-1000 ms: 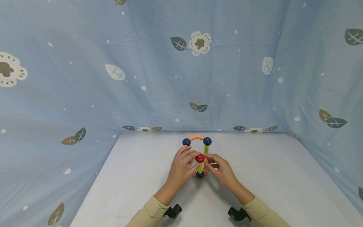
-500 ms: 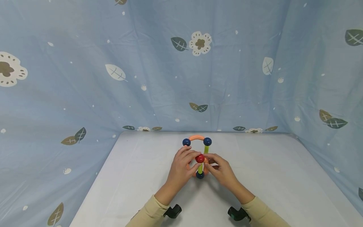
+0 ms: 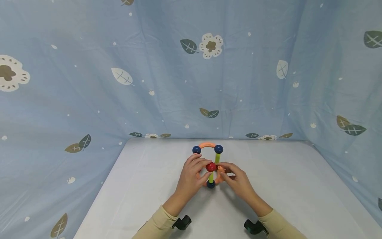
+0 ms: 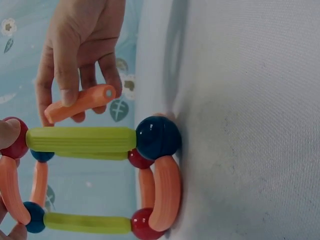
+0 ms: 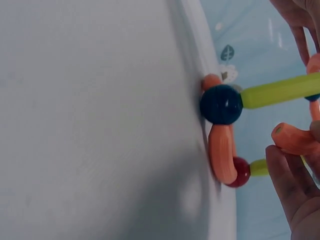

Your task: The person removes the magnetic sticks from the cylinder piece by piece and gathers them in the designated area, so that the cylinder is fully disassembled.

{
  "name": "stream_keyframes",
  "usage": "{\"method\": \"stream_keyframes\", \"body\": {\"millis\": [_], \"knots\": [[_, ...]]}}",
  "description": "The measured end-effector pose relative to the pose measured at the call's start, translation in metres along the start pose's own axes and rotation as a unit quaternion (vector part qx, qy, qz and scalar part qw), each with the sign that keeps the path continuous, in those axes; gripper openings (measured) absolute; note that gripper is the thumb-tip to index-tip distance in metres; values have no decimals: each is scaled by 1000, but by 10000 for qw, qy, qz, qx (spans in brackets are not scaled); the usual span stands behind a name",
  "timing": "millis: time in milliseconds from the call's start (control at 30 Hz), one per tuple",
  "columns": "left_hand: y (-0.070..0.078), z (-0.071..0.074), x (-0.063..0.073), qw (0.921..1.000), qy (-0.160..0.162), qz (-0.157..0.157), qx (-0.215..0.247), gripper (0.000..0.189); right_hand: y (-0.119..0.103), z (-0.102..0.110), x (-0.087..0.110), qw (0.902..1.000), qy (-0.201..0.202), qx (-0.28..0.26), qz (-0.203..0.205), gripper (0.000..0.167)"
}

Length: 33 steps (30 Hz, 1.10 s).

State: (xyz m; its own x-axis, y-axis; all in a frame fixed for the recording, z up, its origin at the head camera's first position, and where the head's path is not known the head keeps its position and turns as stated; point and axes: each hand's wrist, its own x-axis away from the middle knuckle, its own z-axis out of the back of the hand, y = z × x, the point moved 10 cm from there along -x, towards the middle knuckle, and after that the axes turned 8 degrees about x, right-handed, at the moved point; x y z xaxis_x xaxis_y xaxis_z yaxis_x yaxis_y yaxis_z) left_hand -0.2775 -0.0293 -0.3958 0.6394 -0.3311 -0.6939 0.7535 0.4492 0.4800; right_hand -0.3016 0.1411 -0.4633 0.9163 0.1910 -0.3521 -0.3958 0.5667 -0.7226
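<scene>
A frame of magnetic sticks and balls stands on the table. My left hand point(image 3: 191, 174) is at its near top, with fingers and thumb on the red ball point(image 3: 211, 167). Below that ball, a yellow-green stick point(image 4: 82, 139) runs down to a dark blue ball point(image 4: 158, 137) at the base. My right hand point(image 3: 239, 182) pinches a curved orange stick point(image 4: 82, 103) between thumb and fingers, just right of the frame. In the left wrist view this stick hangs apart from the frame, its holed end showing. My left hand covers part of the frame in the head view.
Two more dark blue balls point(image 3: 218, 149) top the far side, joined by an orange arc point(image 3: 207, 144). Red balls point(image 4: 146, 223) sit at lower corners. A white cloth covers the table point(image 3: 143, 186), and a blue patterned curtain point(image 3: 167, 83) hangs behind and at the sides.
My right hand has shifted slightly right, carrying the orange stick away from the red ball, and more of the stick shows. My left hand and the frame stay in place.
</scene>
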Motion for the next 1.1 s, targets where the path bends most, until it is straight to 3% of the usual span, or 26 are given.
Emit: {"method": "stream_keyframes", "body": {"millis": [233,800,1100], "knots": [[2,0,-1,10000,61,-64,26,37,14,10,3,10000,56,34,-8,40],[2,-2,-1,9999,80,-111,94,37,59,40,10,9930,-4,876,-794,40],[2,0,0,9999,80,-110,62,38,71,53,13,9906,97,1244,-563,32]]}}
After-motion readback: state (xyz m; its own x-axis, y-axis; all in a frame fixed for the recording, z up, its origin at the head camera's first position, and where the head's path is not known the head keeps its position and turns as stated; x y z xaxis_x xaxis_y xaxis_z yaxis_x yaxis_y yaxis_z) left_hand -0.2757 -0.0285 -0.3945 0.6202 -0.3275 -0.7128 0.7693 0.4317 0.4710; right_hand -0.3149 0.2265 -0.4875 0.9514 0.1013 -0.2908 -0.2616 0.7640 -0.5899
